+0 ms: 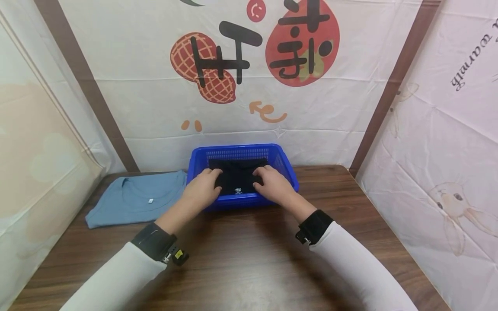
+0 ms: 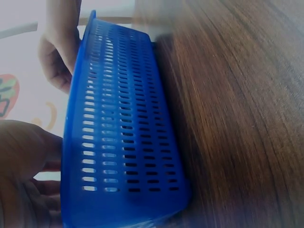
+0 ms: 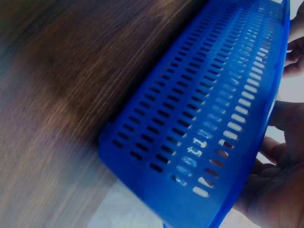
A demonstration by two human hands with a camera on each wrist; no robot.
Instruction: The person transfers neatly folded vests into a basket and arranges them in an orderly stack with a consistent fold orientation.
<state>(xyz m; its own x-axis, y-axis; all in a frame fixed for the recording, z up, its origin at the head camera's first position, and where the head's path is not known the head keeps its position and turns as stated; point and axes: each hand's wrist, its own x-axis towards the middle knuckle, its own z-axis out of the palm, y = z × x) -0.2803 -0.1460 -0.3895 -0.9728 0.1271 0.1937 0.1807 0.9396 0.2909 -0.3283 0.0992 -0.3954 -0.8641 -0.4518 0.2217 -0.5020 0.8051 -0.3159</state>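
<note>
Black cloth (image 1: 237,172) sits folded inside blue basket (image 1: 237,203), basket on table (image 1: 233,250) by the back sheet (image 1: 327,112). Left hand (image 1: 201,186) at cloth's left side, right hand (image 1: 274,183) at its right. Grip: thumb and forefinger visibly apart on both hands, dark fabric between the tips in head view; whether lower fingers pinch any of it is hidden, cannot tell. Wrist views give only bent fingers behind the basket rim; cloth not clear there.

Step reads as arranging the cloth by its two sides. To do it well: work both hands together at equal height, so the fold stays level. Take all layers if lifting, else the top one peels off. If settling, press sides down, then spread the fingers and withdraw straight up, so nothing drags or snags the rim. Keep the near edge inside; it looks close to the front rim, so could ride over.

Direction: cloth lies face up by its white logo (image 1: 238,190), logo at the near edge, toward the person. Long axis seems left-right, parallel to the basket's, roughly square to the person; foreshortening makes depth unsure. Neck end: cannot tell. Blue shirt (image 1: 136,209) just left of basket, untouched.
</note>
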